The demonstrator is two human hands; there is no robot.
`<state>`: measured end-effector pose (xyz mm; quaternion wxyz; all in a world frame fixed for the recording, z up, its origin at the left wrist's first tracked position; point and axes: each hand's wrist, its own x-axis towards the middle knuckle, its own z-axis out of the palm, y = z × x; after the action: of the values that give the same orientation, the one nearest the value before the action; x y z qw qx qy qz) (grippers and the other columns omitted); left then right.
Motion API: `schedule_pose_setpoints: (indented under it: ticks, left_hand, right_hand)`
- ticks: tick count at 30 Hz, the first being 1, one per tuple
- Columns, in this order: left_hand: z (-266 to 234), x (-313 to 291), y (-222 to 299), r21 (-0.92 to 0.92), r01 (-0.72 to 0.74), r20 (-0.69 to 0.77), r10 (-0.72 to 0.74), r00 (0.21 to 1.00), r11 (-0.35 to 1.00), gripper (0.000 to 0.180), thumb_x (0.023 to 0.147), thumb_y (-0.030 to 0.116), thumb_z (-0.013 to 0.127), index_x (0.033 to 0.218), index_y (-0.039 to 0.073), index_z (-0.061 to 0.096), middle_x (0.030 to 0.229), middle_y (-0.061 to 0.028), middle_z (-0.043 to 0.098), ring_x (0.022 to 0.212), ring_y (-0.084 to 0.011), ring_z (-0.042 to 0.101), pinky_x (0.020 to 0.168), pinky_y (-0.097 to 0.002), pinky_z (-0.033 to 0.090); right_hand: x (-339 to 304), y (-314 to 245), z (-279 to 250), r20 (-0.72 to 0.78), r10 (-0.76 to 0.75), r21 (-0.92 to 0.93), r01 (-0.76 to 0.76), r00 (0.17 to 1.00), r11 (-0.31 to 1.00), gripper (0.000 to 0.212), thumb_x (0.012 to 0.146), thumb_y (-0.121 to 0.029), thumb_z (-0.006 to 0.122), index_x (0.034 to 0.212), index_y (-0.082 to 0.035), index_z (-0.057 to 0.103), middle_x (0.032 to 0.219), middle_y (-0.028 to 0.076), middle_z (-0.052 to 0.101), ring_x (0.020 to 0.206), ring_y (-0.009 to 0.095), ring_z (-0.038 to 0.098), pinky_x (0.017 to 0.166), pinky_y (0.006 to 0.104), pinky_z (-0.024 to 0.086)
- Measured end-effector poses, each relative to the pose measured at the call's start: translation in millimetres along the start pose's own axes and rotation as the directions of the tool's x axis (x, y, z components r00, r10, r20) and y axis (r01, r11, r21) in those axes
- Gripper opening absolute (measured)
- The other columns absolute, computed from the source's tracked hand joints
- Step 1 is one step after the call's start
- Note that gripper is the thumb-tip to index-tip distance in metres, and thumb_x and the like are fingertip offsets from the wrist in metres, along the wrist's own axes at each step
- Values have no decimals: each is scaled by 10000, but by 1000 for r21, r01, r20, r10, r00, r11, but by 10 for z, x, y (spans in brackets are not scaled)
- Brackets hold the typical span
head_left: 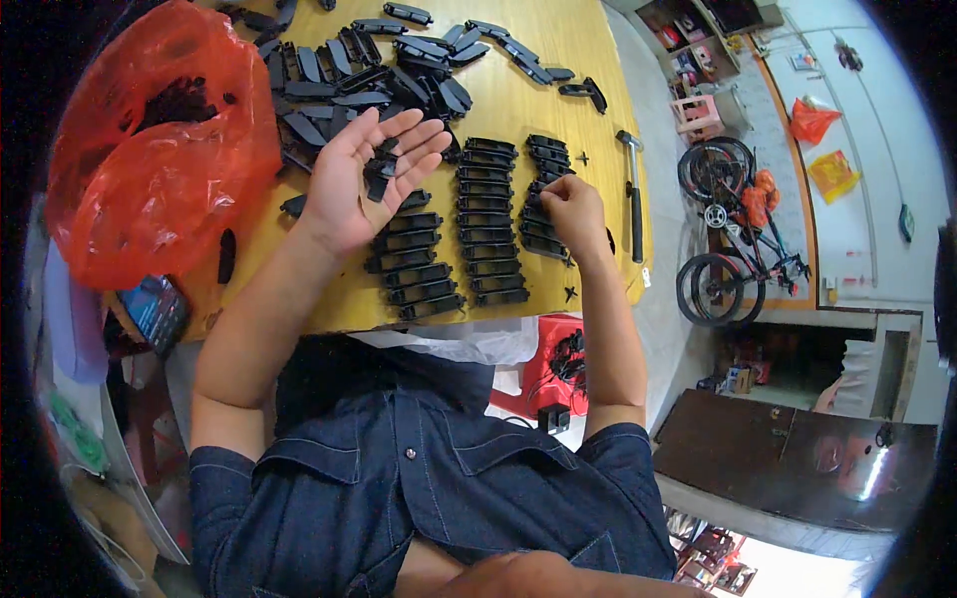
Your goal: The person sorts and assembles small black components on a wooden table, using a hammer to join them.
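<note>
My left hand [349, 184] is palm up with its fingers stretched out, and several small black plastic pieces [379, 169] lie loose on it. My right hand [575, 217] is closed in a pinch over the right-hand row of black plastic frames [547, 159]; whatever its fingertips hold is hidden. Beside it runs a longer middle row of black frames [490, 221], laid edge to edge. A third row of black frames [414, 249] lies partly behind my left hand and wrist. Small black cross-shaped pieces [570, 294] lie right of the rows.
A heap of black plastic parts [399, 75] covers the table's far side. An open red plastic bag [159, 199] with black bits inside stands at the left. A hammer [634, 194] lies near the right edge of the yellow table [588, 100]. A bicycle [728, 224] stands beyond.
</note>
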<state>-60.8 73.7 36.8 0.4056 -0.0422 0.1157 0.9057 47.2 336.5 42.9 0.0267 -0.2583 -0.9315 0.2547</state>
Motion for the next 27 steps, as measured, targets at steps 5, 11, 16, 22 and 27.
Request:
schedule_pose_setpoints:
  ticks: [5, 11, 16, 22, 27]
  left_hand:
    - [-13, -11, 12, -6, -1, 19, 1, 1000, 1000, 409, 948, 305, 384, 1124, -46, 501, 1175, -220, 531, 1126, -326, 509, 950, -391, 444]
    - [72, -26, -67, -28, 16, 31, -15, 999, 999, 459, 939, 360, 381, 1156, -34, 472, 1173, -212, 532, 1147, -318, 488, 974, -413, 405]
    - [120, -57, -43, 47, -12, -46, 14, 999, 999, 529, 950, 393, 304, 1236, -38, 417, 1289, -227, 454, 1233, -310, 416, 1052, -407, 305]
    - [117, -42, -90, 107, 19, -36, -15, 999, 994, 538, 945, 390, 318, 1239, -47, 426, 1289, -229, 455, 1238, -317, 408, 1055, -409, 300]
    - [98, -38, -137, 130, 59, -59, -52, 997, 990, 528, 949, 377, 307, 1231, -52, 429, 1286, -236, 454, 1224, -321, 422, 1048, -422, 308]
  right_hand:
    - [-68, -217, 5, -13, 11, -221, -13, 1000, 975, 179, 796, -201, 605, 870, -39, 605, 823, 160, 633, 822, 339, 603, 713, 401, 470]
    - [-421, -1018, 241, -202, -541, 25, 556, 817, 831, 119, 767, -68, 641, 881, -42, 617, 816, 118, 608, 750, 266, 602, 666, 329, 480]
    - [-629, -1478, 512, -194, -683, 97, 707, 704, 701, 163, 719, -48, 645, 880, -60, 621, 803, 101, 588, 734, 277, 596, 634, 333, 482]
    - [-608, -1472, 488, -75, -647, 101, 651, 759, 752, 135, 725, -58, 629, 859, -58, 613, 791, 114, 596, 744, 297, 600, 633, 359, 483]
    - [-650, -1460, 464, 10, -491, 68, 489, 871, 869, 132, 712, -73, 639, 835, -48, 598, 764, 134, 612, 715, 317, 602, 633, 368, 486]
